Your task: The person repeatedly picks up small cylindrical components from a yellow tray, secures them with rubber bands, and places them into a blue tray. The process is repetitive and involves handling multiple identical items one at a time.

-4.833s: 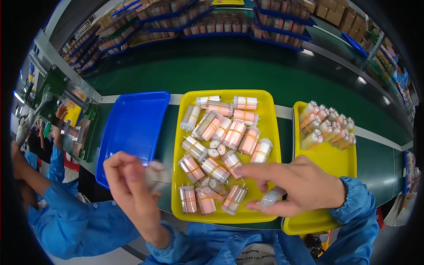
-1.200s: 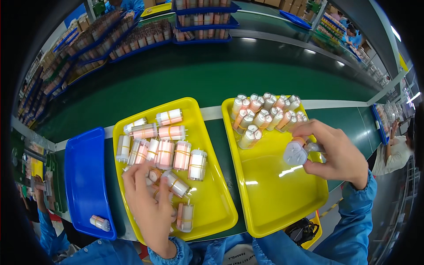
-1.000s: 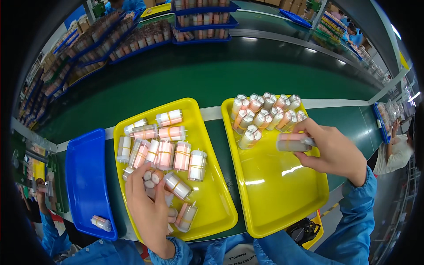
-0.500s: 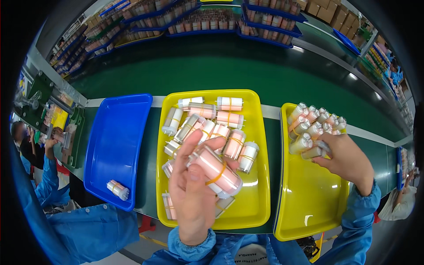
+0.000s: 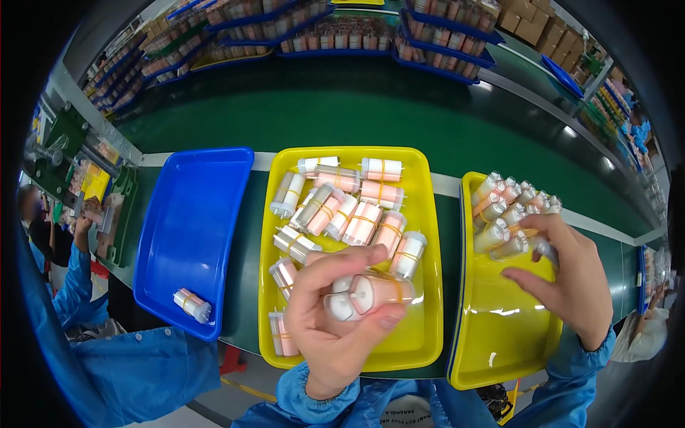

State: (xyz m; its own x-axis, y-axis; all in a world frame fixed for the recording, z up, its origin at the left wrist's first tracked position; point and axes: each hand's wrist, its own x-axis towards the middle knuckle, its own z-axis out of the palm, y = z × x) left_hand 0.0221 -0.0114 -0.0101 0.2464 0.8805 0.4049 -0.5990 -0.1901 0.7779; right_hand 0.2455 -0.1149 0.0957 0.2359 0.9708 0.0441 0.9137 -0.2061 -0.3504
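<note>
Banded tube bundle [image 5: 389,287], pink and white under a yellow band, sits in the person's left hand [image 5: 314,321], raised over the middle yellow tray [image 5: 424,335]. Dark lettering, upside down, crosses a pale patch of the shirt [image 5: 407,421] at the lower edge; any marking on the tubes is too small to tell. Other bundles [image 5: 364,222] lie on their sides in that tray, some partly hidden by the left hand and its load. To the left, a blue tray [image 5: 189,228] carries a lone bundle [image 5: 192,305] near its close right corner. To the right, a second yellow tray [image 5: 499,335] has upright bundles [image 5: 510,203] crowded toward its far end. Beyond the green desk [image 5: 357,114] rise stacked blue trays [image 5: 457,39]; a green fixture [image 5: 68,135] and a co-worker's sleeve [image 5: 77,278] show at left. The held bundle's long axis runs roughly left to right, its white round ends facing left and toward the camera. Left fingers [image 5: 339,265] close around it, thumb below, forefinger above. The right hand [image 5: 578,282] is spread, thumb and forefinger well apart around an empty gap, near the closest upright bundle; I cannot tell whether they touch
</note>
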